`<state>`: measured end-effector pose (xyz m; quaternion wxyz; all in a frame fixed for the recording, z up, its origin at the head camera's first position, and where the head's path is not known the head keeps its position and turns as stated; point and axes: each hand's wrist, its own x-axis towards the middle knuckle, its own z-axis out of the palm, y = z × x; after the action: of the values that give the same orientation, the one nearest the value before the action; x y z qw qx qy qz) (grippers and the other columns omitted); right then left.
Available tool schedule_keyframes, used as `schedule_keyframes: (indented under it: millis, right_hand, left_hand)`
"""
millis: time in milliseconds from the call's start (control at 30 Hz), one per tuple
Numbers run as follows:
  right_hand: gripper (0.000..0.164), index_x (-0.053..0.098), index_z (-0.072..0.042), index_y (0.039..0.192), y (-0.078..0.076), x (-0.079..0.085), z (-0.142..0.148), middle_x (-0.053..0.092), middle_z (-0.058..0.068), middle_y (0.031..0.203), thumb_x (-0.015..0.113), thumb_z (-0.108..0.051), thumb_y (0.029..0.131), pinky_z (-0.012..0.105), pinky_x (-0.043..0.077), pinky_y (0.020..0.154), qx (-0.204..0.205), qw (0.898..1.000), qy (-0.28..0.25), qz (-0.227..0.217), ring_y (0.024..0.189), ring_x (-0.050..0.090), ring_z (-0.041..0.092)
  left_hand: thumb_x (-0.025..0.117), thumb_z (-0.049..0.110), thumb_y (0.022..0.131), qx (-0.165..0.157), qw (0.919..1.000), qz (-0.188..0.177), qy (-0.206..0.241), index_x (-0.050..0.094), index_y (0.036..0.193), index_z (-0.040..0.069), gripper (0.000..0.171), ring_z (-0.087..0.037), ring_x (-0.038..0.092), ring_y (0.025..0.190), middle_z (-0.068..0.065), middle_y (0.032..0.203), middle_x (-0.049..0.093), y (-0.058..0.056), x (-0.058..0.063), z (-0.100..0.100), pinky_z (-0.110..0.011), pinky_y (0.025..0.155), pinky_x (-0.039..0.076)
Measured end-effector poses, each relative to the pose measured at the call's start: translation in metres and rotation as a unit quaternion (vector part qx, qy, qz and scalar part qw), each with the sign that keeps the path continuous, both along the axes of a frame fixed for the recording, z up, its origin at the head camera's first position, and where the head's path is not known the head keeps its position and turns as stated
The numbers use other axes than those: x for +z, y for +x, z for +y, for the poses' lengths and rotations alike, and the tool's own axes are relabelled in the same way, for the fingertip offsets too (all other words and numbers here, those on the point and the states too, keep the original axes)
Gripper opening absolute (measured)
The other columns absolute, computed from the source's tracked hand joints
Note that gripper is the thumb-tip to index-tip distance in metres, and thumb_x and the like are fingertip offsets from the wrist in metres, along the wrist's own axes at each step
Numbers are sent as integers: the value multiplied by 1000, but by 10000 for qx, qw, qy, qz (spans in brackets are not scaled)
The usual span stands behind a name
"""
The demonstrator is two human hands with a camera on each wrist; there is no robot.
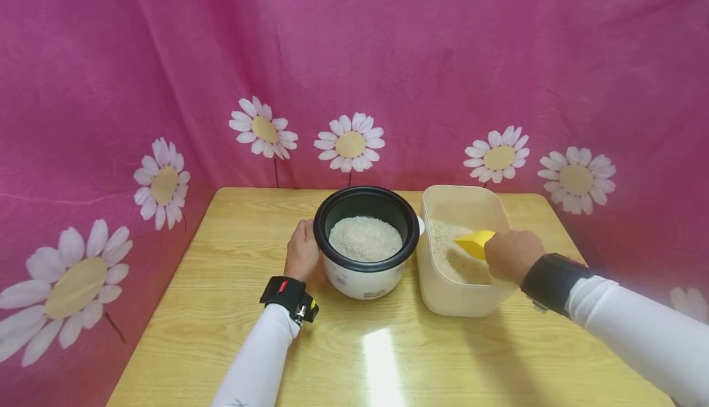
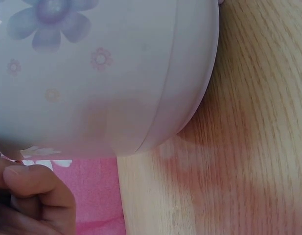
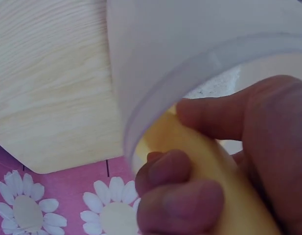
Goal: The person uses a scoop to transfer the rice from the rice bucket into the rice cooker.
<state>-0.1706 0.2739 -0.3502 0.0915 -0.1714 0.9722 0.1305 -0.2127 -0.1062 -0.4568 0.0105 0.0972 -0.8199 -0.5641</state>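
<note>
The right hand point(image 1: 514, 256) gripped a yellow scoop point(image 1: 474, 244) inside the pale tub point(image 1: 460, 300); the curled left hand point(image 1: 302, 251) held the rice cooker point(image 1: 362, 281) by its side. Beside the tub, the cooker already contained a rice mound point(image 1: 365, 239) below its rim point(image 1: 366, 266) — loose rice point(image 1: 441, 241) was left in the tub.

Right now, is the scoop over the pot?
No, the right hand holds the scoop at the mouth of the bin, beside the pot.
</note>
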Motion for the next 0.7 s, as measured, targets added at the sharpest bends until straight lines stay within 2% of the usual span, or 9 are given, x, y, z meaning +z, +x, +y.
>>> schedule_keyframes:
  millis: [167,333,533,700]
  right_hand:
    - [18,63,-5,69,4,-6,-3,49,6,58,73,-9,82,39,53,50,247,9990,270,268,51,48,21]
    - [18,64,-6,68,4,-10,-3,50,6,58,74,-11,82,39,53,50,278,9991,187,261,51,49,22]
    - [16,65,-7,72,0,-6,-1,53,6,62,72,-14,85,37,52,53,44,9991,28,-412,54,51,23]
    - [12,68,-7,79,-3,2,-2,58,6,68,72,-17,86,37,54,59,-189,9939,-124,-1082,60,54,23]
  left_hand:
    - [28,39,114,1,10000,8,16,52,132,10,42,-26,53,106,-11,108,56,-1,0,1,-37,89,42]
    - [28,39,114,-21,10000,-6,2,51,136,9,44,-26,55,110,-12,115,59,-2,-1,2,-39,94,45]
    - [28,38,114,-7,10000,66,-3,52,133,9,42,-27,54,106,-12,110,57,-2,-1,2,-38,89,43]
    - [27,40,114,-3,10000,54,-32,52,132,10,43,-26,53,104,-10,106,56,-1,-1,1,-37,87,42]
